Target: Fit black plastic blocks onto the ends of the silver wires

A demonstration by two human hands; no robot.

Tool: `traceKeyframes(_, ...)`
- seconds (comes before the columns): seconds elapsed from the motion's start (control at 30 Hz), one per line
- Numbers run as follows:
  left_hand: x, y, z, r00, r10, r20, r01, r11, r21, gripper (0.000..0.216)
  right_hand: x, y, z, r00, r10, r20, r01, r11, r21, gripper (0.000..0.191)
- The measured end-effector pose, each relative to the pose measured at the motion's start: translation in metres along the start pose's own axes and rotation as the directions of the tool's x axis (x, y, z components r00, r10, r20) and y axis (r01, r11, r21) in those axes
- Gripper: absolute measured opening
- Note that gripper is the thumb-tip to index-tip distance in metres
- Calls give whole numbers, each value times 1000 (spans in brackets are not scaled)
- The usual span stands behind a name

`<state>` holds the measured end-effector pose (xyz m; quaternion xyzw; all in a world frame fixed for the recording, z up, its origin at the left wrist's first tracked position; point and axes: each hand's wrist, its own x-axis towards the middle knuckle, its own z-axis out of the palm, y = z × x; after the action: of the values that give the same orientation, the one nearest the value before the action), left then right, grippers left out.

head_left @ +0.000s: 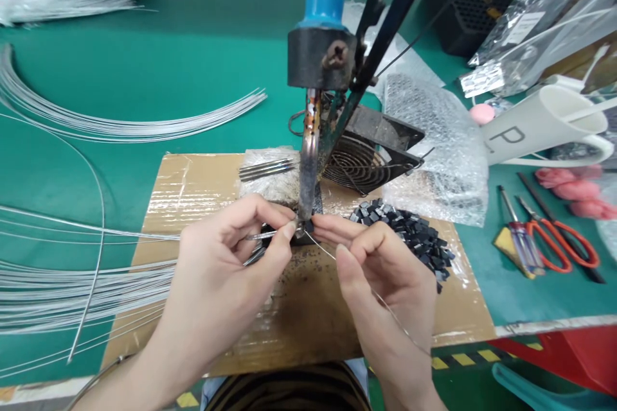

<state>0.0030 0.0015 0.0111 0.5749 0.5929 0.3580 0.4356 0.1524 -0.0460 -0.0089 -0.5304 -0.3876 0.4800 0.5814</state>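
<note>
My left hand [236,263] is closed, its thumb and index finger pinching the end of a thin grey cable [263,236] just under the soldering iron's tip. Clamped upright, the soldering iron [311,160] has a blue handle and a dark tip pointing down between my hands. My right hand [385,282] is closed around a thin solder wire [394,316], which runs from near the tip across the palm. Its outstretched fingertips reach a small black piece [308,226] beside the tip; whether they grip it is unclear. The joint itself is mostly hidden by fingers.
A brown cardboard sheet [231,350] lies under the work. Right of my hands is a pile of black pieces [405,237]. Behind stand a small fan [361,160] and bubble wrap [429,141]. Grey cables [58,295] spread leftward; scissors [554,237] and a mug [535,122] are right.
</note>
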Motion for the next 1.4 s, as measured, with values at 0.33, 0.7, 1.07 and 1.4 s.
traceKeyframes(0.33,1,-3,0,999,25,-29,-25,1000,1,10,-1,2,0,1000,-15,3,15,1000,-27,22)
traceKeyframes(0.7,-2,-2,0,1000,18,-9,-18,1000,12,11,-3,2,0,999,-49,3,49,997,-66,21)
traceKeyframes(1.07,-2,-1,0,999,32,-12,-32,999,22,12,-4,0,4,999,-14,-30,13,999,-50,21)
traceKeyframes(1.4,-2,-2,0,1000,4,-8,-4,999,47,10,-3,0,4,999,-28,-34,26,998,-61,21)
